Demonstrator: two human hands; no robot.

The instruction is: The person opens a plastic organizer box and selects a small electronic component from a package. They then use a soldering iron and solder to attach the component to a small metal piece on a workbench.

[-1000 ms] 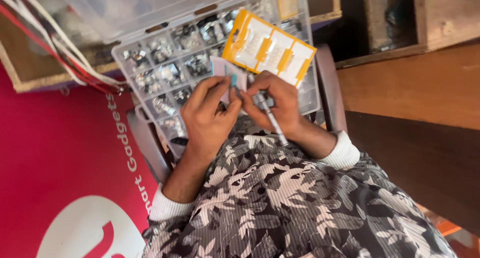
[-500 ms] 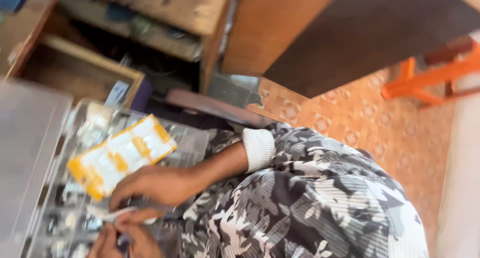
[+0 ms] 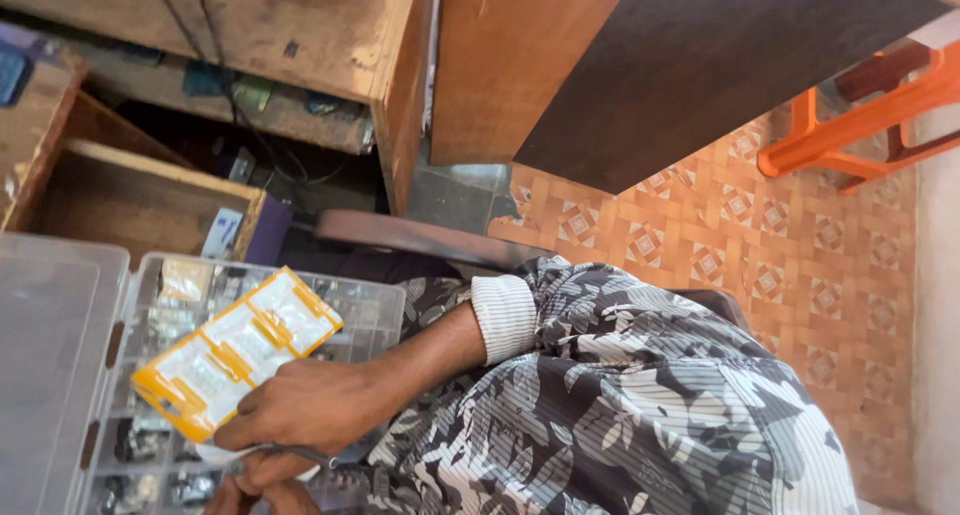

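In the head view, low at the left, the right hand lies over the clear parts box on the lap, its grip curled around a thin tool that points sideways. The left hand is mostly cut off; its grip cannot be told. A yellow packet lies slanted on the box.

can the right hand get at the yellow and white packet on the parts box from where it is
Probably yes. The right hand lies over the clear compartment box, right beside the yellow and white packet that rests on top of it. Nothing lies between them, though the hand seems to hold a thin tool.
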